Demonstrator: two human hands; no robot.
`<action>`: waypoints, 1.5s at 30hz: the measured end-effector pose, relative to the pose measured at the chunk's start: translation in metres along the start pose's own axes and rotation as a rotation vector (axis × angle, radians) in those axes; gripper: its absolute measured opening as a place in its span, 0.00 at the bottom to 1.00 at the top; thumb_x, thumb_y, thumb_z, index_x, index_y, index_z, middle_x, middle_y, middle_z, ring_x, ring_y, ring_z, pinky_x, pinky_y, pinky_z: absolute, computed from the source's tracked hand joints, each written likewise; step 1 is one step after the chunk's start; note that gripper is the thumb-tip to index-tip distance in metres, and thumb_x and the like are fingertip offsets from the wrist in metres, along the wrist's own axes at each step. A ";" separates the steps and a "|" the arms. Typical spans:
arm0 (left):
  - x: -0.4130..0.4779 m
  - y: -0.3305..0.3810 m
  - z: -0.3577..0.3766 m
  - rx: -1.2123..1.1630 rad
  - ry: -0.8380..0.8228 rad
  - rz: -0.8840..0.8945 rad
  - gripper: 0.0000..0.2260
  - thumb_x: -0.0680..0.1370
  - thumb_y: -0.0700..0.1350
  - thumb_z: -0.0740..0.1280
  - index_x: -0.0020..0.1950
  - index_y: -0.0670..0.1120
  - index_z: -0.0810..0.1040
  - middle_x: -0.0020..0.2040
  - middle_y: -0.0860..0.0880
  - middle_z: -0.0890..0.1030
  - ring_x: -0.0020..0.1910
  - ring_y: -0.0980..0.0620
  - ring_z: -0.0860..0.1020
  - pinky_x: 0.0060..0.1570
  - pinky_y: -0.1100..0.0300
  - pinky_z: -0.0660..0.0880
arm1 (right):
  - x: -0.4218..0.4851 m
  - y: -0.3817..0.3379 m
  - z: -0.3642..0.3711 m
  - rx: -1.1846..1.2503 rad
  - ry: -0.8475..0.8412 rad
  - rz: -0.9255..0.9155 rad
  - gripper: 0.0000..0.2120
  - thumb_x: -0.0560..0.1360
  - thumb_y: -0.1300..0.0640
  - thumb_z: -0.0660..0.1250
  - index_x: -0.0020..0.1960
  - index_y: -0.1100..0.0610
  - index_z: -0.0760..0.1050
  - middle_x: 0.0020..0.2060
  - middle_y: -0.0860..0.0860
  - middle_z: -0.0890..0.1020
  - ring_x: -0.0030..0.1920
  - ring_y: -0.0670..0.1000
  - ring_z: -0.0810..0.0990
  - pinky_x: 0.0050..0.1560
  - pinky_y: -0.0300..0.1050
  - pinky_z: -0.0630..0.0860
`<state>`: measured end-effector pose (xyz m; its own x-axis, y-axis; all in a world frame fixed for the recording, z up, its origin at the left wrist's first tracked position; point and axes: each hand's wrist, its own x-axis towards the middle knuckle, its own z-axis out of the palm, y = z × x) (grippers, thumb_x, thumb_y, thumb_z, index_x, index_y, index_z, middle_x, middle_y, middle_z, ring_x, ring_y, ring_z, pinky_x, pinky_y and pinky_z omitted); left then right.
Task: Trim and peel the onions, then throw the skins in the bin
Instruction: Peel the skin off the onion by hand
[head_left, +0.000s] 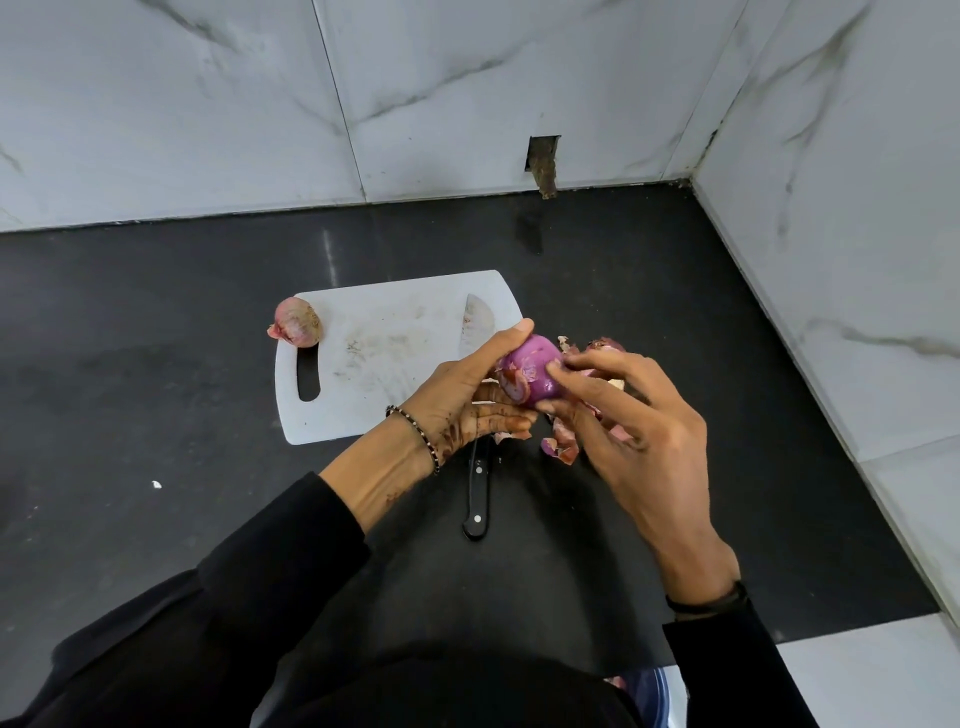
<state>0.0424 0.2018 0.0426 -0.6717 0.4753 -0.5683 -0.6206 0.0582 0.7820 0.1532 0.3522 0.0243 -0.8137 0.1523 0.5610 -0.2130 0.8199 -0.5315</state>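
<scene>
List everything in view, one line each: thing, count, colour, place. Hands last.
Counter: one, black, runs to the walls.
Wall tiles: several, white marble, behind and to the right.
Cutting board: one, white, on the counter.
Unpeeled onion: one, pinkish-brown, at the board's far left corner.
Part-peeled onion: one, purple, held up by the board's right edge.
Knife: one, steel blade on the board, black handle on the counter.
Onion skins: loose pile, pink-purple, on the counter right of the board.
Left hand: grips the part-peeled onion.
Right hand: pinches at its skin.
</scene>
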 end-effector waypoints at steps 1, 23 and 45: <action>0.000 0.000 0.001 -0.004 0.000 -0.009 0.22 0.71 0.61 0.70 0.51 0.43 0.78 0.34 0.44 0.84 0.36 0.46 0.82 0.35 0.59 0.82 | 0.000 -0.001 -0.001 0.026 0.003 0.001 0.09 0.76 0.59 0.75 0.56 0.57 0.85 0.56 0.52 0.83 0.59 0.50 0.80 0.55 0.48 0.80; 0.006 0.003 0.002 0.031 0.004 0.011 0.21 0.72 0.60 0.70 0.53 0.44 0.77 0.34 0.45 0.84 0.33 0.47 0.81 0.31 0.60 0.81 | 0.001 0.002 -0.002 0.045 -0.042 0.040 0.20 0.78 0.51 0.73 0.66 0.57 0.80 0.60 0.52 0.79 0.56 0.50 0.79 0.44 0.46 0.83; -0.003 0.001 0.004 -0.066 -0.030 -0.020 0.19 0.72 0.53 0.72 0.59 0.46 0.75 0.46 0.41 0.83 0.41 0.46 0.85 0.38 0.55 0.83 | 0.010 0.002 -0.001 0.056 -0.037 0.045 0.05 0.79 0.60 0.70 0.53 0.59 0.82 0.50 0.50 0.82 0.50 0.48 0.80 0.47 0.47 0.79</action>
<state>0.0453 0.2038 0.0458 -0.6473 0.5007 -0.5747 -0.6594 0.0102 0.7517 0.1456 0.3557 0.0298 -0.8424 0.1664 0.5125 -0.2049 0.7807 -0.5904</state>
